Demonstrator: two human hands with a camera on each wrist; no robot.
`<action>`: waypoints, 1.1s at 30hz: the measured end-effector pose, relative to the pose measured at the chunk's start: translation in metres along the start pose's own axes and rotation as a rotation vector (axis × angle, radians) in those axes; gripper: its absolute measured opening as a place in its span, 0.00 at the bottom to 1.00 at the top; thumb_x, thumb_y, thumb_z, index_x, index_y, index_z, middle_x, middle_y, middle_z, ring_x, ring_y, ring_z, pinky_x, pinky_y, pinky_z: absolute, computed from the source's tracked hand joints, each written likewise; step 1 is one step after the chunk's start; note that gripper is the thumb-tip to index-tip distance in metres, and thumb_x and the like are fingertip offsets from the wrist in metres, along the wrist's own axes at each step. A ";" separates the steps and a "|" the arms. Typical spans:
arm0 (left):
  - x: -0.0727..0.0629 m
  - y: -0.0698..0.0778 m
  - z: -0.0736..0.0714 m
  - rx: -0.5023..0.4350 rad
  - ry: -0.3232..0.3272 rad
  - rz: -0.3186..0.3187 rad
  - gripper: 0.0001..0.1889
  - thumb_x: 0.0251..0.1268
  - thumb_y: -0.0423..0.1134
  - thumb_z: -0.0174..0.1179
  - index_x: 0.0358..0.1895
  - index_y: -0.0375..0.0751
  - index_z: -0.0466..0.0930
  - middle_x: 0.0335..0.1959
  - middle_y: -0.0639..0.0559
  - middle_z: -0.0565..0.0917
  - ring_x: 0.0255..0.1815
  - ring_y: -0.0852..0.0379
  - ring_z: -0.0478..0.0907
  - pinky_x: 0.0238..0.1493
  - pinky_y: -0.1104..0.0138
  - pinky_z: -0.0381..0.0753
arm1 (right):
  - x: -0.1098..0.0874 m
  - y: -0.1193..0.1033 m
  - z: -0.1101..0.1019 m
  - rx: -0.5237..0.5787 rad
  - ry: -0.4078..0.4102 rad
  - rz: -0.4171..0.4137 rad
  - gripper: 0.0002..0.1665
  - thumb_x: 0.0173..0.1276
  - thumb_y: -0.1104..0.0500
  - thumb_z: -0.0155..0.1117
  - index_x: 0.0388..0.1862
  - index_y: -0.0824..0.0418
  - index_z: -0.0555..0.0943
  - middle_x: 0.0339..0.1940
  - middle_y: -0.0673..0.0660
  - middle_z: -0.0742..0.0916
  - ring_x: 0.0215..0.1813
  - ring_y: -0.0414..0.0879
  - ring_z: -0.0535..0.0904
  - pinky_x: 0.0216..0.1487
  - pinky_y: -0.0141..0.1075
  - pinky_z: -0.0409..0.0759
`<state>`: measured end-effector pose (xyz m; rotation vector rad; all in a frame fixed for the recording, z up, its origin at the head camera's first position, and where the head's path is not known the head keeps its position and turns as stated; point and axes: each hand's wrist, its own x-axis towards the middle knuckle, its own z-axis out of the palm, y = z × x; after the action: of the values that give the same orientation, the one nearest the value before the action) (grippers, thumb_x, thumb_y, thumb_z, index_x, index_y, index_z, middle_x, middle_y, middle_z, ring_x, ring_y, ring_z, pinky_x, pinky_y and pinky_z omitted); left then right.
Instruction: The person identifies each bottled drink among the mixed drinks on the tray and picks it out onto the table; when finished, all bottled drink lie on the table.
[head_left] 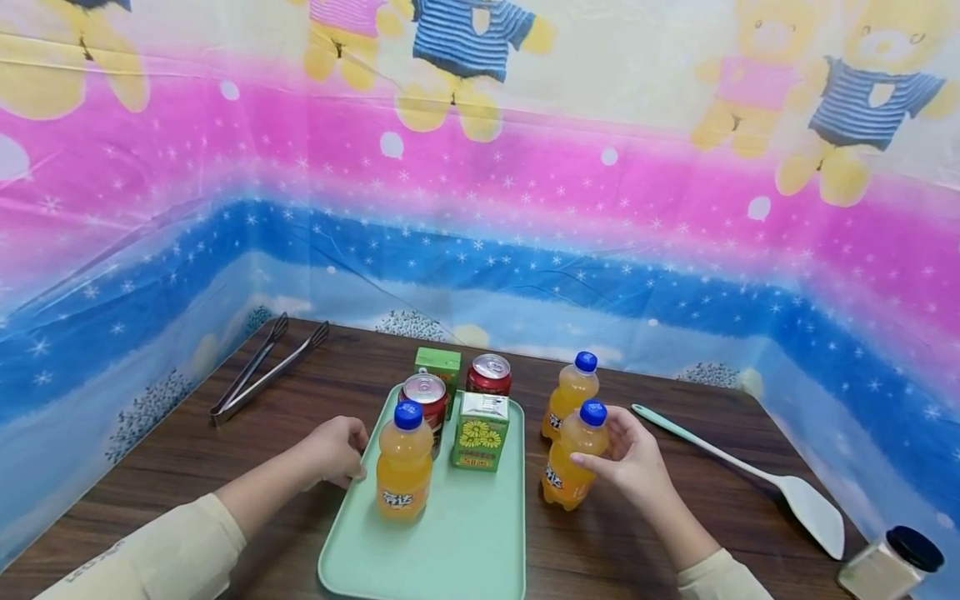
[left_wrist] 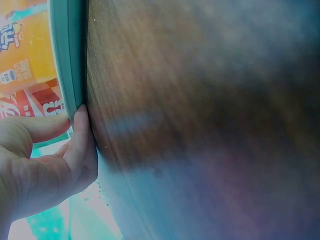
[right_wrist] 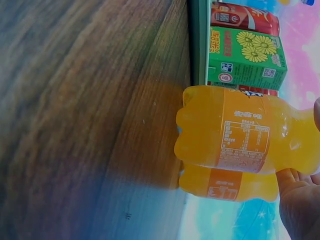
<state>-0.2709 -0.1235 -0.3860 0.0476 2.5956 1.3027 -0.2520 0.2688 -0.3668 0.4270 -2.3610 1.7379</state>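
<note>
My left hand (head_left: 339,450) pinches the left rim of a light green tray (head_left: 472,546), thumb and fingers at its edge in the left wrist view. My right hand (head_left: 637,458) grips an orange soda bottle (head_left: 572,458) with a blue cap, upright just right of the tray. Close behind it stands a second orange soda bottle (head_left: 576,387). On the tray stand a third orange soda bottle (head_left: 405,477), two red soda cans, one nearer (head_left: 426,396) and one farther (head_left: 489,373), and two green drink cartons, one in front (head_left: 480,442) and one behind (head_left: 441,360).
Metal tongs (head_left: 255,375) lie at the back left of the dark wooden table (head_left: 292,525). To the right lie a white spatula with a pale green handle (head_left: 810,508) and a black-lidded jar (head_left: 888,567). A printed cloth (head_left: 525,267) hangs around the table's back and sides.
</note>
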 end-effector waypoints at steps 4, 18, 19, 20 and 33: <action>0.000 0.000 0.000 0.000 0.002 -0.002 0.15 0.46 0.18 0.63 0.37 0.30 0.70 0.29 0.41 0.72 0.25 0.51 0.76 0.26 0.59 0.84 | 0.000 0.000 0.000 0.011 0.004 0.008 0.38 0.49 0.65 0.76 0.58 0.63 0.68 0.59 0.58 0.77 0.63 0.45 0.70 0.58 0.27 0.69; 0.002 0.001 0.001 -0.008 0.008 -0.046 0.16 0.45 0.18 0.64 0.38 0.30 0.70 0.30 0.41 0.72 0.26 0.50 0.76 0.26 0.61 0.84 | -0.003 -0.003 -0.008 0.035 0.001 -0.048 0.38 0.52 0.65 0.73 0.60 0.66 0.66 0.59 0.61 0.76 0.59 0.43 0.72 0.57 0.28 0.72; 0.001 0.001 0.001 -0.011 0.007 -0.045 0.16 0.45 0.18 0.64 0.37 0.30 0.70 0.30 0.41 0.72 0.26 0.50 0.76 0.26 0.61 0.84 | -0.003 -0.005 -0.009 0.045 0.006 -0.064 0.38 0.53 0.67 0.73 0.60 0.67 0.65 0.59 0.63 0.75 0.58 0.43 0.73 0.57 0.29 0.72; 0.002 0.001 0.001 -0.015 0.005 -0.045 0.16 0.45 0.17 0.63 0.37 0.30 0.70 0.30 0.41 0.72 0.26 0.50 0.76 0.26 0.60 0.84 | -0.003 -0.006 -0.010 0.055 0.010 -0.082 0.37 0.53 0.68 0.72 0.61 0.68 0.65 0.59 0.64 0.75 0.58 0.43 0.73 0.57 0.30 0.73; 0.001 0.001 0.000 -0.014 0.004 -0.032 0.16 0.46 0.17 0.63 0.38 0.29 0.70 0.30 0.40 0.72 0.26 0.50 0.76 0.26 0.60 0.84 | -0.001 -0.036 -0.021 0.189 0.007 -0.361 0.35 0.53 0.81 0.63 0.60 0.78 0.62 0.59 0.76 0.71 0.61 0.56 0.71 0.60 0.38 0.70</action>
<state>-0.2716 -0.1223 -0.3852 0.0014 2.5802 1.3109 -0.2400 0.2788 -0.3286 0.8168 -1.9667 1.7822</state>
